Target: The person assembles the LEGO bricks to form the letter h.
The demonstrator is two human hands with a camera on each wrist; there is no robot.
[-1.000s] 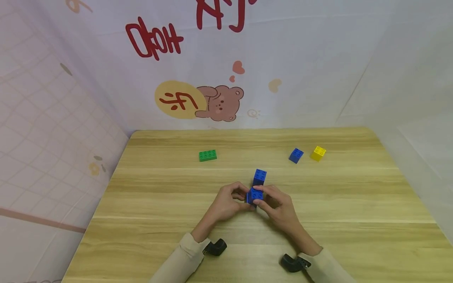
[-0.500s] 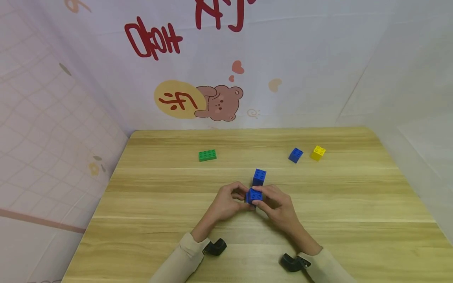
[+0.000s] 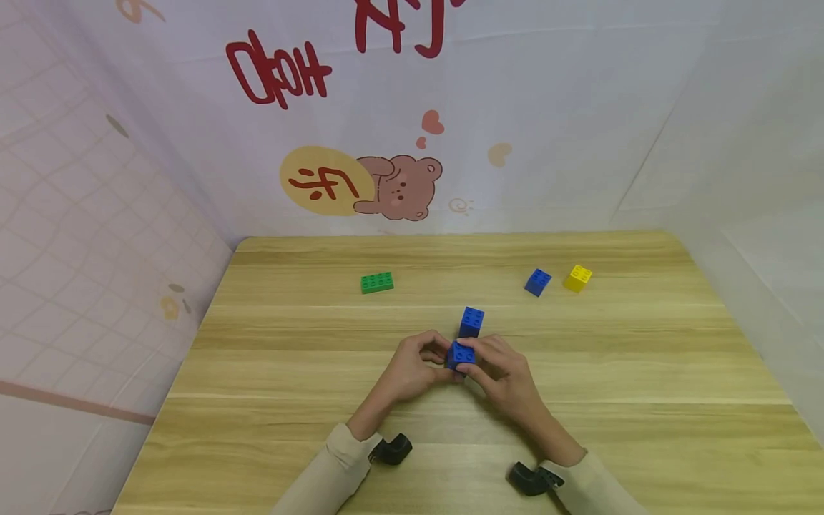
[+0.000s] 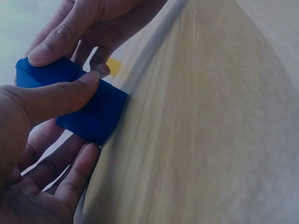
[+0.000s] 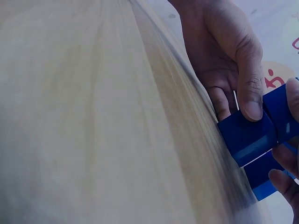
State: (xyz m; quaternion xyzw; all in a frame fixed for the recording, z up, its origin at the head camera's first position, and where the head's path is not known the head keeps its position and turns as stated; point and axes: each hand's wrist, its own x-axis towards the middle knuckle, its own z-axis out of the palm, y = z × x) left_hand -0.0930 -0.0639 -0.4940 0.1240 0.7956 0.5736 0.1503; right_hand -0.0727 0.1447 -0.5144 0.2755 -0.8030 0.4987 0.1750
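Near the middle of the table, two blue toy bricks are stacked one on the other between the hands. My right hand (image 3: pixel 511 375) pinches the upper blue brick (image 3: pixel 464 355) between thumb and fingers. My left hand (image 3: pixel 415 368) grips the lower blue brick (image 4: pixel 100 112), its thumb across the side in the left wrist view. A thin seam shows between the two bricks in the right wrist view, where the lower brick (image 5: pixel 247 137) is nearer the tabletop. Just behind them stands another blue brick (image 3: pixel 472 322), its studs facing up.
A flat green brick (image 3: pixel 377 282) lies at the back left of the wooden table (image 3: pixel 290 372). Toward the back right are a small blue brick (image 3: pixel 538 282) and a yellow brick (image 3: pixel 578 278). A printed cloth wall (image 3: pixel 547 107) stands behind the table.
The upper blue brick and my right fingers have shifted slightly left, so less of the lower brick shows at its left side. My left hand stays nearly still.
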